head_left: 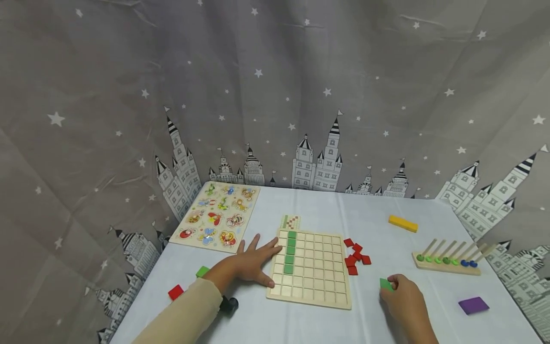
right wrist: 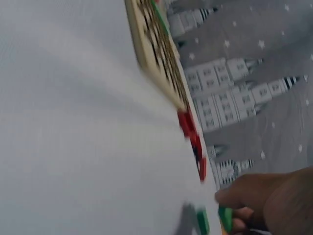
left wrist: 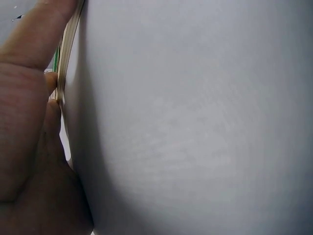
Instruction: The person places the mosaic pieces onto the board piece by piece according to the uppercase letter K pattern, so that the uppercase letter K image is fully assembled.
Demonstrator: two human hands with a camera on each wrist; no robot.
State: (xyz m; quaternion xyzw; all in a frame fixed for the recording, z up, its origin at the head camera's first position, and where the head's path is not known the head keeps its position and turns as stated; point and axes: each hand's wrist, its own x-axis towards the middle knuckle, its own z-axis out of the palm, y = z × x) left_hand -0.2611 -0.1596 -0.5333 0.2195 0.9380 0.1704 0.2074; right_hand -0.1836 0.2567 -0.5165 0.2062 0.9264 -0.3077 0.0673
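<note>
A wooden grid board (head_left: 315, 267) lies on the white table, with a column of several green tiles (head_left: 290, 251) set near its left side. My left hand (head_left: 251, 265) rests at the board's left edge, fingers spread, thumb and fingertips on its rim. To the right of the board, my right hand (head_left: 404, 298) pinches a green tile (right wrist: 225, 218) between thumb and fingers. In the right wrist view, a second green tile (right wrist: 203, 221) shows just beside those fingertips. Several loose red tiles (head_left: 356, 253) lie between the board and my right hand.
A small pattern card (head_left: 290, 221) touches the board's far edge. An insect puzzle (head_left: 216, 217) lies back left. A peg counter (head_left: 447, 270), yellow block (head_left: 403, 223) and purple piece (head_left: 473, 305) stand right. Near my left arm are a red tile (head_left: 175, 292), green piece (head_left: 202, 271) and black object (head_left: 229, 305).
</note>
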